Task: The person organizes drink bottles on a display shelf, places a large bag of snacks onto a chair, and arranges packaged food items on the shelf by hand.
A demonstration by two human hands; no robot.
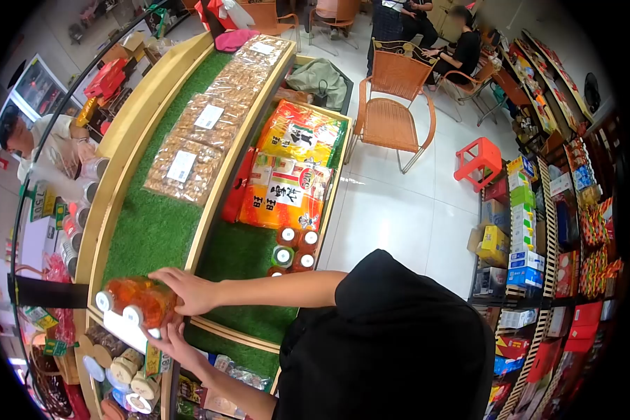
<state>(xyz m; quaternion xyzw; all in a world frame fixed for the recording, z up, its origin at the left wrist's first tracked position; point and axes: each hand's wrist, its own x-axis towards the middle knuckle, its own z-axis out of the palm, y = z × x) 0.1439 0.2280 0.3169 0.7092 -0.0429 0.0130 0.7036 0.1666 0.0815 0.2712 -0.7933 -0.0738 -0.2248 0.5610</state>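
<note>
Several clear jars (147,297) with orange-red contents and white lids are bunched together over the end of the turf-lined shelf. Fingers of my right hand (189,290) curl round the upper side of the jars. From below, my left hand (173,343) grips the lower side of the same bunch, close to a white lid. Under the lids shows a white surface (122,330), and I cannot make out what it is. Similar jars (297,248) stand on the lower green shelf, to the right of the hands.
Bagged snacks (206,119) line the upper shelf, and yellow-red packages (287,189) fill the lower one. Wooden edges (248,140) separate the tiers. Canisters (126,367) stand at lower left. A wicker chair (392,115), a red stool (479,161) and stocked racks (528,231) are to the right.
</note>
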